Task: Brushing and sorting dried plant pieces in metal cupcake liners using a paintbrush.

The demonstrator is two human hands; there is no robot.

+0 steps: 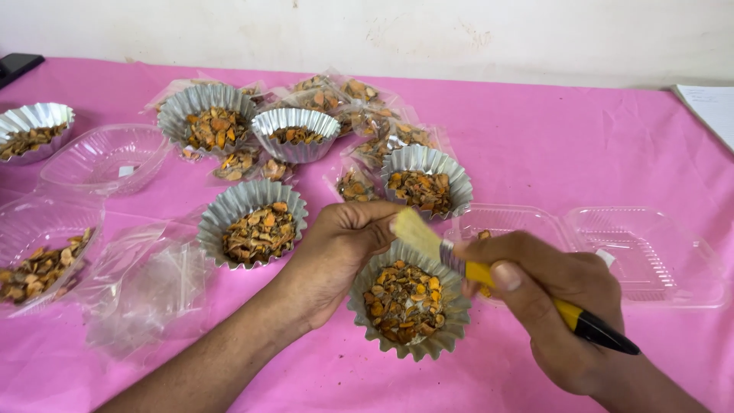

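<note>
My left hand (pixel 336 248) grips the rim of the near cup (pixel 409 310) on the desk (pixel 573 145); my right hand (pixel 554 302) is closed around a brush (pixel 489 271) above it. I judge five cups (pixel 264 222) are already filled, and bags (pixel 367 122) remain.

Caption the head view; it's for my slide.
Left hand steadies a foil cup of dried chips; right hand holds a yellow-handled brush above it.

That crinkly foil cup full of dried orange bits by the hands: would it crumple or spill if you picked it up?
The foil cup looks thin and pleated, so a firm pinch would probably dent it. It seems light. It is heaped with loose dried pieces, so tilting likely spills some. The left hand touches its rim.
</note>
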